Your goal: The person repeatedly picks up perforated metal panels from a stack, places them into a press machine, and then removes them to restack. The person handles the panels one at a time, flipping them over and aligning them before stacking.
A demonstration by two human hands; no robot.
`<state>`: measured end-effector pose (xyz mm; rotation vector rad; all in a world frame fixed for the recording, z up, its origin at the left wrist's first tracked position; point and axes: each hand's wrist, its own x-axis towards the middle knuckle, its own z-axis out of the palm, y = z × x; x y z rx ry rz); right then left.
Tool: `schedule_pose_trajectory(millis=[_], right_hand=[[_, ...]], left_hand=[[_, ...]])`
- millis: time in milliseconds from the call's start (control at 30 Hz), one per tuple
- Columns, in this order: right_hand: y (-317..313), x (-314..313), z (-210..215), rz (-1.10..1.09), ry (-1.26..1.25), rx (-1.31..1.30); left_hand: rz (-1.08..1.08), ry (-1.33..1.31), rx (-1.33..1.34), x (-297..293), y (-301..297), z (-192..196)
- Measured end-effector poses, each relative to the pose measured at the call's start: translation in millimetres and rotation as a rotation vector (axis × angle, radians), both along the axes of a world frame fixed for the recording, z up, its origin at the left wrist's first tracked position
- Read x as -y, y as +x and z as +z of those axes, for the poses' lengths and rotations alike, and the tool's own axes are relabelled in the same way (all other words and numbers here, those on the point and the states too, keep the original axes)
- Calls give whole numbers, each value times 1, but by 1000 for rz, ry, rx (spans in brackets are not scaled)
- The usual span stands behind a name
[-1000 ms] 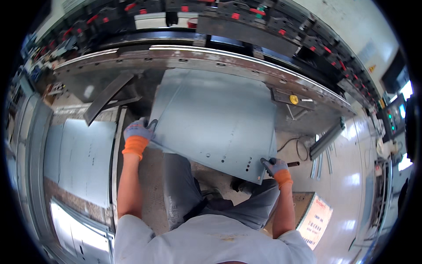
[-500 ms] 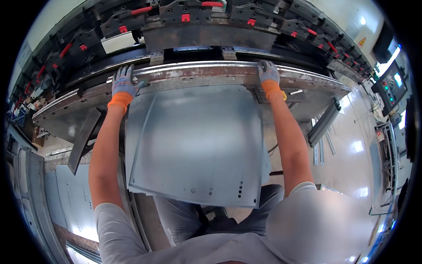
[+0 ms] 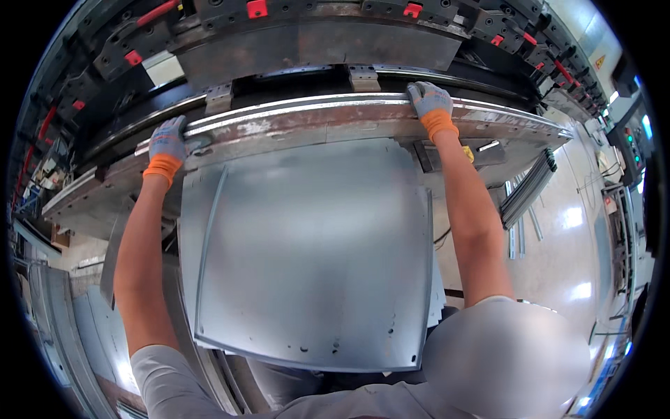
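Grey rectangular metal sheet (image 3: 314, 244), already perforated, lying on the near side
Grey-and-orange gloved left hand (image 3: 167, 141) and matching right hand (image 3: 430, 105) curl fingers over the long rust-streaked rail (image 3: 300, 116) beyond it; whether clamped or resting, I can't tell, nor how much work remains

Bright glare spots the floor (image 3: 558, 241) while fisheye distortion bends the edges.

Lower sheets (image 3: 437, 297) mostly hidden, machine (image 3: 314, 49) cut off above
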<state>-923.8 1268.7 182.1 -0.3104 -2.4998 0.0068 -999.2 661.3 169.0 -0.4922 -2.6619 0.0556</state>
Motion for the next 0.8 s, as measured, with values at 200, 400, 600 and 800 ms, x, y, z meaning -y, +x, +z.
schedule_pose_trajectory(millis=[200, 400, 600, 800], right_hand=[[8, -1, -10, -40, -21, 91], [8, 1, -3, 24, -71, 106], [5, 2, 0, -14, -71, 163], [3, 1, -1, 2, -64, 184]], left_hand=[[35, 67, 35, -1, -9, -1], [52, 28, 81, -2, -5, 0], [115, 27, 108, -3, -7, 0], [43, 10, 41, 4, -10, -9]])
